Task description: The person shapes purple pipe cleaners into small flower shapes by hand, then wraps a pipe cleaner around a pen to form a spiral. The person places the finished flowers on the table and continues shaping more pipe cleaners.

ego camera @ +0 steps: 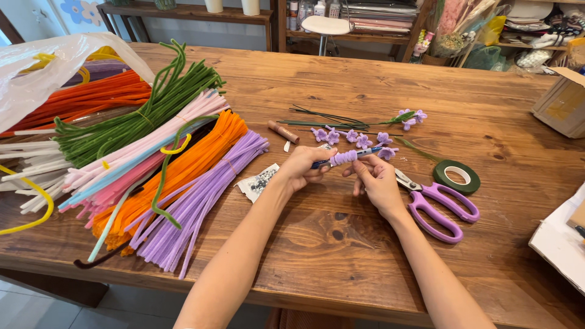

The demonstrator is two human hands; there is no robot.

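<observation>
— What do we hold?
— Our left hand (303, 169) grips a blue pen (341, 158); our right hand's (376, 181) fingers pinch the lilac pipe cleaner (345, 156) coiled round it, above the wooden table (341, 244).
— Any packages?
— A small clear packet (259, 182) of dark beads lies beside our left wrist; a white plastic bag (42, 67) covers the far-left stems; a cardboard box (563, 100) sits at right.

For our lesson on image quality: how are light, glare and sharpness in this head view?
Head view: even, soft daylight; faint shadows under the hands; mild glare on the white plastic bag; the table edges bow from wide-angle distortion; the purple scissors look sharp, the back shelves softer.
</observation>
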